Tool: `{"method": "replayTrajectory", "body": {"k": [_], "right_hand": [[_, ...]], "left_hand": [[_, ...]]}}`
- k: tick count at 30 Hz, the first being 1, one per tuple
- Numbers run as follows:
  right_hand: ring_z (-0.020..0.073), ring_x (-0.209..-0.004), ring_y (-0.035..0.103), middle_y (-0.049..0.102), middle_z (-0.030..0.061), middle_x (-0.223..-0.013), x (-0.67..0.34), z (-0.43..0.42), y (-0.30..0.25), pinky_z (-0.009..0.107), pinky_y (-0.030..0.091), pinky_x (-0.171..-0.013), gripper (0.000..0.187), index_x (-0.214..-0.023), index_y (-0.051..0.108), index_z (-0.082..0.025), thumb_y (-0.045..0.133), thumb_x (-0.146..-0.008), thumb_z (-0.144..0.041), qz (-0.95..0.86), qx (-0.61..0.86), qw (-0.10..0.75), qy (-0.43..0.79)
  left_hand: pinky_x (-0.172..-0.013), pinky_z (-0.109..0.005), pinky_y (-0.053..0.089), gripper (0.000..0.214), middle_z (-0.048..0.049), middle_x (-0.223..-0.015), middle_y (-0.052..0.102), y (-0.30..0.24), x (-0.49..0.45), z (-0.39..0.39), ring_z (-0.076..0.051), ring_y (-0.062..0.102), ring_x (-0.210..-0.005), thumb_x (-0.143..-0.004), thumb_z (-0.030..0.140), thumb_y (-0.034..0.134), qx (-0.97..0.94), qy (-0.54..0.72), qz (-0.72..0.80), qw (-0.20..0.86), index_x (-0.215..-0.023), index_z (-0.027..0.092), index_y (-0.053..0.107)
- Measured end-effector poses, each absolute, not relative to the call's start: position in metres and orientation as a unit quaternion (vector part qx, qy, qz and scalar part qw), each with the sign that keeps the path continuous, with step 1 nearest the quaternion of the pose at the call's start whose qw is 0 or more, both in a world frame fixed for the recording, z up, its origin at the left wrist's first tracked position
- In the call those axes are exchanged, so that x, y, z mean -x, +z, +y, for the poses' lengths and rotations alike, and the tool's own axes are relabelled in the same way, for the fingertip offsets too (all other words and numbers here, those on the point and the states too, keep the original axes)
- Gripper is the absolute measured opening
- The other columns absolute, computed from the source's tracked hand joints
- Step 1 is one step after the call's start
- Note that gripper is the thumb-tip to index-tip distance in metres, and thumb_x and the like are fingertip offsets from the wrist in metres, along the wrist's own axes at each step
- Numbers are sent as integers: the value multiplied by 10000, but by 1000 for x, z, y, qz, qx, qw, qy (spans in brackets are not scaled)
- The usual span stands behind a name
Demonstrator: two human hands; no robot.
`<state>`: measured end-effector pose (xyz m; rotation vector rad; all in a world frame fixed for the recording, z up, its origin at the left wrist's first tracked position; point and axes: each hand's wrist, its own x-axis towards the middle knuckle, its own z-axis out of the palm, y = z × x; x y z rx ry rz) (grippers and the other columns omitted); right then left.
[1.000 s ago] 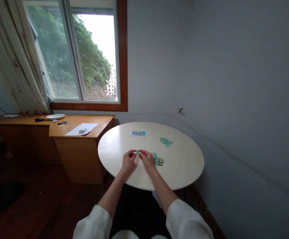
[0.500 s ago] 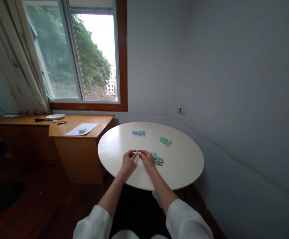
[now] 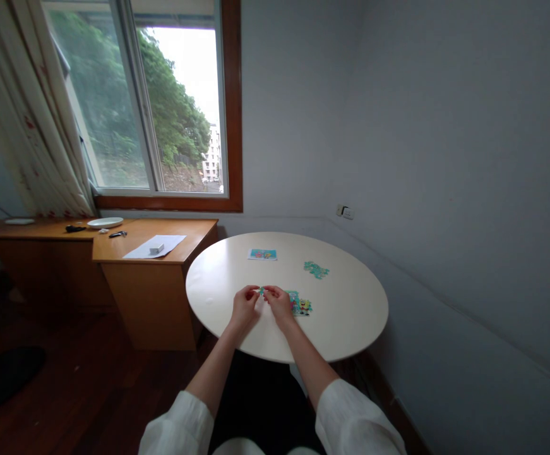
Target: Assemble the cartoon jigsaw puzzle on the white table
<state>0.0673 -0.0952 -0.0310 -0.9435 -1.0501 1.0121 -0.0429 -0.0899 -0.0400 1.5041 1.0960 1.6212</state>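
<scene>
My left hand point(image 3: 245, 306) and my right hand point(image 3: 279, 304) meet over the near part of a round white table point(image 3: 350, 316). Both pinch a small teal jigsaw piece point(image 3: 261, 291) between their fingertips. Just right of my right hand lies a partly joined puzzle section point(image 3: 302, 306) with bright cartoon colours. A heap of loose teal pieces point(image 3: 316, 270) sits farther back on the right. A small picture card point(image 3: 263, 254) lies at the far side of the table.
A wooden desk point(image 3: 156, 278) stands left of the table, with a sheet of paper point(image 3: 155, 246), a small box and a white plate point(image 3: 105, 222) on it. Behind are a window and a curtain. Grey walls close in on the right.
</scene>
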Motion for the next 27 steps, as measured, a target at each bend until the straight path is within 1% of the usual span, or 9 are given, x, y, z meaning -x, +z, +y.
{"method": "replayTrajectory", "body": {"k": [5,17,27], "right_hand": [[108,-508,514,612,2,-572,-67,-94,-31,240,408,-522,170,-656,624,-156,634,-543,-283,-463,412,649,442],[118,-541,526,611,1,-588,-68,-96,-30,239,406,-527,173,-671,621,-161,621,-562,-295,-471,416,646,433],[114,-531,513,603,-3,-583,-67,-94,-32,246,412,-535,176,-659,615,-160,634,-561,-305,-474,416,648,427]], "left_hand": [[-614,-240,466,139,-58,-673,659,-39,43,-91,-143,609,-642,-650,185,604,-565,625,412,348,-773,131,640],[-611,-231,470,138,-49,-664,659,-39,42,-90,-131,603,-621,-621,145,604,-553,639,396,360,-752,127,642],[-590,-236,477,143,-68,-712,670,-37,41,-91,-126,590,-612,-660,155,569,-558,632,404,355,-770,121,654]]}}
